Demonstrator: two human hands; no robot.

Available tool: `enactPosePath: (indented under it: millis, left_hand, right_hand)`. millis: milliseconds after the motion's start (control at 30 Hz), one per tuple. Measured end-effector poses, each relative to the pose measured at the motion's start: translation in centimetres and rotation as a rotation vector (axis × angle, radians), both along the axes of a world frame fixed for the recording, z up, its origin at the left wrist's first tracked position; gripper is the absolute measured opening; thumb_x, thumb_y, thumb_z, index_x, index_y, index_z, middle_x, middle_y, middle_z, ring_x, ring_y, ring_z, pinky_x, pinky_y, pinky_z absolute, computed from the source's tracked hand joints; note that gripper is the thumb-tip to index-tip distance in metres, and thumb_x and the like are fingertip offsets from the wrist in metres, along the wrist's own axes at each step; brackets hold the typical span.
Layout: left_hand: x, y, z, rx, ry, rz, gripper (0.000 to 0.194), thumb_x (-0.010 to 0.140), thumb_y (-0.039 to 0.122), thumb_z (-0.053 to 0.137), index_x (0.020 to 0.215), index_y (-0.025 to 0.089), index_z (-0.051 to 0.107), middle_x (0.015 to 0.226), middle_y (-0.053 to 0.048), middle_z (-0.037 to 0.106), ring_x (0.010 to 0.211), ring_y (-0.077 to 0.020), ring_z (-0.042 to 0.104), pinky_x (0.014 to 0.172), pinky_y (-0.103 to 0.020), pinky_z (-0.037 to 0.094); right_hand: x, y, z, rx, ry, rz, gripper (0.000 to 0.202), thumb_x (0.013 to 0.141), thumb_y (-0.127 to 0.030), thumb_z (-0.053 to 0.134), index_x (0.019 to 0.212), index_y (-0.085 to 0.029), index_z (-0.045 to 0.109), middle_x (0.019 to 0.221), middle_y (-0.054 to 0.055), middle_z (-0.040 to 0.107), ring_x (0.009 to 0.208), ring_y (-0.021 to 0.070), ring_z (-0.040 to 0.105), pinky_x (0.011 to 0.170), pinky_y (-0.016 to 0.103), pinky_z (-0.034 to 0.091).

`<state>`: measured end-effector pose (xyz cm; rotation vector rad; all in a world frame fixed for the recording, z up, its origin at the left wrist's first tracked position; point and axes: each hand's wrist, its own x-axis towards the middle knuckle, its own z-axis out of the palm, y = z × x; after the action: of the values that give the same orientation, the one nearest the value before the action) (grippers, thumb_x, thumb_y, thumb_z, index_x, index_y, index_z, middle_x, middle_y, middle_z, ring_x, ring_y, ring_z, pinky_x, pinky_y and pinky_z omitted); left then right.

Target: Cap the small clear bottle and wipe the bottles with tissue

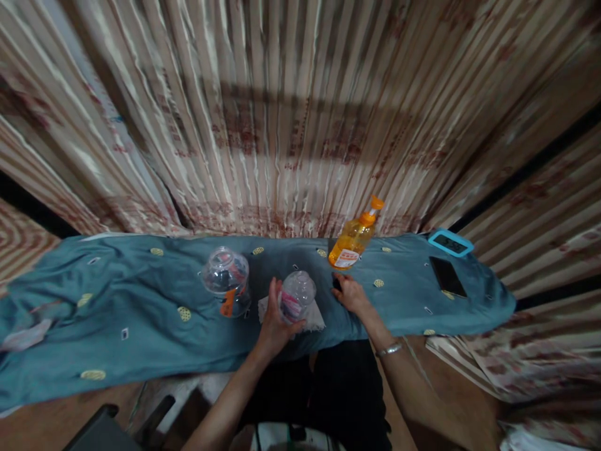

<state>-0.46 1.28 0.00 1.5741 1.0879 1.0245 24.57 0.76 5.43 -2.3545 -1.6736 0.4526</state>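
Head view, our only one, looks down on a long surface draped in a teal cloth with small yellow patches (141,300). Our left hand (272,319) wraps the side of a clear plastic jar with a pink label (297,295), fingers curled round its left wall and closed on it. That jar stands roughly upright near the front edge of the cloth, at its middle, its long axis vertical and tipped slightly away from us; which end is uppermost we cannot tell. It sits on a white napkin (315,318), to the right of our left palm and in touch with it.

Our right hand (350,293) lies flat on the cloth just right of the jar, apart from it, fingers loose and spread over something small and dark that we cannot make out. A metal bracelet (389,349) circles that wrist.

Left of the held jar stands a second clear jar with an orange label (225,280). At the back edge leans an orange pump bottle of yellow liquid (354,238), nozzle pointing up and right. Toward the right end lie a black phone (447,276) and a blue-framed small device (451,243).
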Motion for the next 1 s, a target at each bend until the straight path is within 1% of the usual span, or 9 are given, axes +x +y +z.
enactPosePath:
  millis: [100, 167, 267, 367, 467, 567, 733, 900, 1000]
  left_hand:
    - [0.3, -0.1, -1.0, -0.031, 0.001, -0.013, 0.107, 0.065, 0.025, 0.089, 0.158, 0.025, 0.037, 0.162, -0.017, 0.054, 0.153, -0.035, 0.051, 0.129, -0.055, 0.037]
    - [0.5, -0.2, -1.7, -0.037, 0.004, 0.01, 0.099, 0.066, 0.029, 0.088, 0.154, 0.024, 0.042, 0.16, -0.016, 0.057, 0.151, -0.035, 0.053, 0.129, -0.055, 0.038]
    - [0.7, -0.3, -2.5, -0.03, -0.012, 0.033, 0.095, 0.068, 0.032, 0.087, 0.152, 0.022, 0.044, 0.158, -0.017, 0.058, 0.149, -0.036, 0.055, 0.128, -0.056, 0.039]
    - [0.9, -0.2, -3.0, -0.002, -0.043, 0.041, 0.095, 0.068, 0.032, 0.089, 0.151, 0.022, 0.044, 0.157, -0.019, 0.058, 0.149, -0.0378, 0.055, 0.127, -0.058, 0.039]
    - [1.0, -0.1, -3.3, 0.024, -0.063, 0.027, 0.094, 0.07, 0.036, 0.089, 0.151, 0.023, 0.043, 0.157, -0.018, 0.057, 0.149, -0.038, 0.054, 0.127, -0.059, 0.039]
    - [1.0, -0.1, -3.4, 0.067, -0.1, -0.007, 0.09, 0.074, 0.035, 0.085, 0.152, 0.021, 0.042, 0.156, -0.018, 0.057, 0.148, -0.039, 0.054, 0.126, -0.059, 0.04]
    - [1.2, -0.2, -3.6, 0.116, -0.131, -0.01, 0.084, 0.078, 0.034, 0.08, 0.152, 0.02, 0.042, 0.152, -0.017, 0.059, 0.145, -0.0427, 0.055, 0.126, -0.061, 0.04]
    - [1.2, 0.2, -4.0, 0.123, -0.109, -0.016, 0.088, 0.076, 0.038, 0.083, 0.151, 0.019, 0.041, 0.153, -0.022, 0.057, 0.145, -0.0409, 0.055, 0.126, -0.064, 0.039]
    - [1.2, 0.4, -4.1, 0.125, -0.106, -0.017, 0.087, 0.075, 0.038, 0.083, 0.15, 0.021, 0.041, 0.152, -0.02, 0.058, 0.146, -0.0396, 0.055, 0.126, -0.063, 0.038]
  right_hand:
    - [-0.1, 0.4, 0.9, 0.012, 0.052, 0.065, 0.032, 0.089, -0.006, 0.068, 0.12, -0.013, 0.074, 0.112, 0.017, 0.077, 0.11, 0.0337, 0.074, 0.098, 0.04, 0.056]
    - [-0.3, 0.2, 2.4, 0.042, 0.108, 0.112, 0.027, 0.092, -0.012, 0.067, 0.118, -0.017, 0.074, 0.107, 0.012, 0.078, 0.104, 0.0291, 0.075, 0.094, 0.036, 0.058]
    - [-1.0, -0.6, 6.1, 0.165, 0.3, 0.221, 0.034, 0.098, -0.025, 0.063, 0.131, -0.018, 0.069, 0.111, 0.008, 0.076, 0.088, 0.0217, 0.074, 0.08, 0.03, 0.059]
    - [-2.5, -1.4, 10.5, 0.348, 0.512, 0.44, 0.039, 0.096, -0.031, 0.067, 0.133, -0.018, 0.069, 0.107, 0.007, 0.074, 0.079, 0.0198, 0.07, 0.07, 0.028, 0.056]
    - [-4.5, -1.5, 13.9, 0.336, 0.371, 0.635, 0.036, 0.095, -0.018, 0.067, 0.13, -0.018, 0.072, 0.112, 0.008, 0.075, 0.086, 0.0202, 0.07, 0.08, 0.03, 0.055]
    - [-6.4, -1.0, 15.8, 0.218, 0.134, 0.755, 0.035, 0.096, -0.008, 0.064, 0.129, -0.015, 0.072, 0.118, 0.011, 0.074, 0.094, 0.0221, 0.072, 0.087, 0.032, 0.055]
    - [-8.6, -0.3, 17.8, 0.023, -0.189, 0.837, 0.029, 0.101, -0.006, 0.065, 0.128, -0.012, 0.072, 0.12, 0.014, 0.073, 0.113, 0.0305, 0.07, 0.093, 0.035, 0.053]
    - [-9.7, -0.1, 19.1, -0.051, -0.331, 0.876, 0.023, 0.102, -0.006, 0.067, 0.124, -0.009, 0.074, 0.114, 0.014, 0.075, 0.109, 0.0305, 0.072, 0.088, 0.032, 0.052]
    - [-10.3, 0.1, 19.4, -0.093, -0.41, 0.836, 0.019, 0.105, -0.014, 0.071, 0.122, -0.007, 0.075, 0.112, 0.016, 0.076, 0.109, 0.0327, 0.073, 0.087, 0.032, 0.052]
